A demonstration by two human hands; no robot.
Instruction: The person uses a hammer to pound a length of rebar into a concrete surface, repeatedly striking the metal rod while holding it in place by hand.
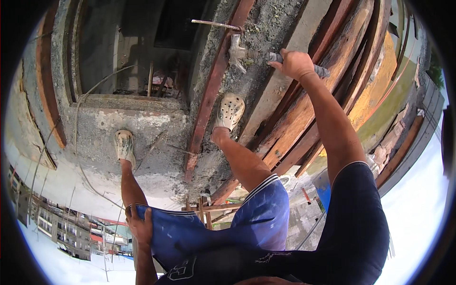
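My right hand is closed around the grey grip of a hammer, its arm stretched far out. The hammer's metal head lies over rough concrete beside a long reddish-brown board. Just beyond the head, a thin metal rod crosses that board. My left hand rests on the leg of my blue shorts near the knee, with the fingers laid against it and no tool in them. Part of its palm side is hidden.
My feet in beige clogs stand on either side of the board. Several long timbers lie at the right. A concrete-rimmed opening drops into a dark space at the left. A loose cable runs past it. Buildings show at lower left.
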